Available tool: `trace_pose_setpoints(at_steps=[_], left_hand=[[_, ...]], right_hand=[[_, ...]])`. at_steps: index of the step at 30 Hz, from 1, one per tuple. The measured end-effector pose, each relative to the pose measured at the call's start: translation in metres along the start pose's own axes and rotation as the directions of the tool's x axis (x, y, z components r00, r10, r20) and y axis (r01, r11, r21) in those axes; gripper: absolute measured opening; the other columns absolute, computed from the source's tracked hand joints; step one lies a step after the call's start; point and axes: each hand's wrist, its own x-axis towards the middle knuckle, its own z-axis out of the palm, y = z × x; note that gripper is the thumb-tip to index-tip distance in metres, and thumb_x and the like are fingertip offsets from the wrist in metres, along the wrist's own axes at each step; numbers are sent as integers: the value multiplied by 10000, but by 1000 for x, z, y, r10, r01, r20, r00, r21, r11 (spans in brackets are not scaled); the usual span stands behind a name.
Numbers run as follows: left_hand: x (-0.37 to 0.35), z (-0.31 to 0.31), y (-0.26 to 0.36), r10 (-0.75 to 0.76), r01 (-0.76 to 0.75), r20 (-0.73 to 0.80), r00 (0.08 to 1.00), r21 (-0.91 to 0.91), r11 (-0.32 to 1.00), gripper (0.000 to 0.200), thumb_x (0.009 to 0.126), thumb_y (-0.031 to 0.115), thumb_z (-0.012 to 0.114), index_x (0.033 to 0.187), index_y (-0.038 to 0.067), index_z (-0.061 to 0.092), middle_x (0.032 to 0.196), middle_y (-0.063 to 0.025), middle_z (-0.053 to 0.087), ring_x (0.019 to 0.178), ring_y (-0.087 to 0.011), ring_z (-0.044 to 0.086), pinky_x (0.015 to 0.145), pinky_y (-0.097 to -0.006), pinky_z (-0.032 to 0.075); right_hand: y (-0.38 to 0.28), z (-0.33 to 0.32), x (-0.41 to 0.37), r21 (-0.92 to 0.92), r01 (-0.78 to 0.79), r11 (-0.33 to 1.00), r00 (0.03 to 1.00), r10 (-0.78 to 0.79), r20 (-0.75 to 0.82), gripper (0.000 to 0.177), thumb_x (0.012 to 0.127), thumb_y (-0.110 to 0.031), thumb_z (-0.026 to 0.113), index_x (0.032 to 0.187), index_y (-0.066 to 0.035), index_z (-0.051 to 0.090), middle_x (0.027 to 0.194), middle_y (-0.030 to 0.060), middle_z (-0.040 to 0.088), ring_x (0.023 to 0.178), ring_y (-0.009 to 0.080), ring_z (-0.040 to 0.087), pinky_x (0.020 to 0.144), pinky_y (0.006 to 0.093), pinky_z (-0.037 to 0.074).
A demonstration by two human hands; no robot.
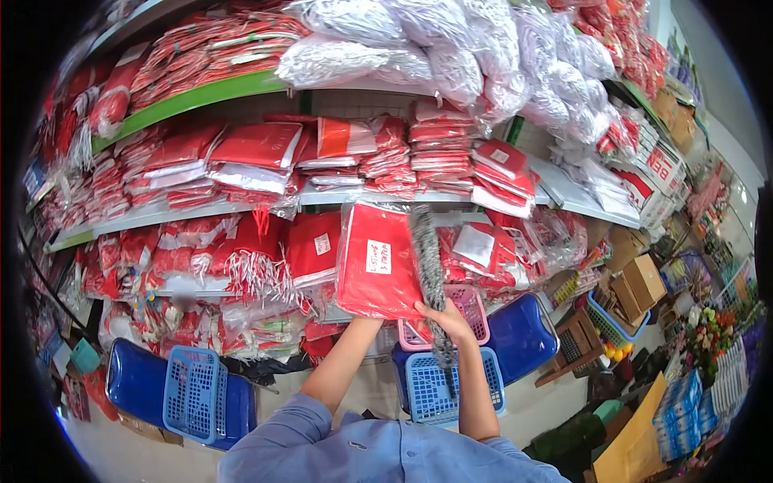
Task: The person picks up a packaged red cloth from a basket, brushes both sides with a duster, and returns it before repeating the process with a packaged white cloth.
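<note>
In front of the shelves I hold up a clear plastic packet of folded red cloth (377, 278), with a white handwritten label on its face. My left hand (368, 324) supports it from below; its fingers are hidden behind the packet. My right hand (452, 320) is closed around a grey fluffy duster (428, 258), which stands nearly upright along the packet's right edge. The thumb of that hand reaches the packet's lower right corner.
Shelves (185, 101) hold stacked red packets and bagged white bundles (419, 60). Below stand blue stools (523, 338) with a light blue basket (193, 394), another blue basket (431, 386) and a pink basket (471, 302). Cardboard boxes (640, 282) and artificial flowers (708, 322) are at right.
</note>
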Motion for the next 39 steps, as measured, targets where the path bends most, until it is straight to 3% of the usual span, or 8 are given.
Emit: trace_pose_setpoints(at_steps=[6,12,19,24,28,31,35,39], left_hand=[[-12,2,10,-52,59,-161,986,38,998,538,920,413,377,1327,61,374,1314,-111,446,1210,-270,415,1032,-413,317],[-13,2,-4,-87,98,-206,975,41,994,539,913,409,393,1326,63,376,1311,-110,447,1210,-268,414,1034,-408,311],[-32,-8,-9,-120,134,-248,961,38,990,541,904,403,412,1325,65,378,1307,-110,449,1210,-265,413,1037,-402,305],[-27,-4,-19,-132,149,-252,959,50,988,543,898,400,426,1324,67,380,1305,-109,450,1210,-264,412,1039,-398,301],[-16,3,-27,-148,172,-249,957,77,982,545,893,397,437,1324,68,381,1303,-109,451,1210,-262,411,1040,-395,298],[-14,5,-30,-151,180,-255,955,93,979,546,889,394,445,1323,69,382,1301,-109,452,1209,-261,411,1041,-392,295],[-12,6,-31,-160,195,-258,953,117,974,548,884,391,456,1323,70,383,1299,-108,453,1209,-260,410,1043,-389,291],[-10,8,-35,-166,206,-262,951,133,969,551,879,388,466,1322,72,385,1297,-108,454,1209,-258,409,1044,-385,288]], right_hand=[[-33,-19,7,-619,99,779,902,193,386,327,741,-241,714,906,9,585,708,68,620,571,109,575,527,274,465],[3,-58,71,-901,117,417,895,-438,-87,356,682,-200,619,925,57,577,690,186,610,626,239,624,611,365,486],[8,-55,44,-828,181,531,933,173,315,474,609,-320,688,879,61,606,780,223,631,747,300,629,729,365,473],[-36,-47,19,-722,-18,691,993,98,69,485,603,-328,697,897,49,612,755,201,643,724,320,629,702,375,493],[8,-76,48,-883,-73,463,960,-209,-189,436,628,-293,686,890,45,602,706,172,621,684,300,615,676,373,493],[0,-70,27,-680,253,688,964,-119,238,424,630,-294,697,869,44,605,700,152,615,667,264,605,662,358,492],[20,-86,24,-715,172,677,965,29,260,406,622,-301,720,862,8,610,696,105,614,632,194,592,611,354,470],[26,-98,32,-736,-26,677,968,-167,-187,318,665,-222,674,863,13,591,649,116,595,616,222,597,615,374,462]])
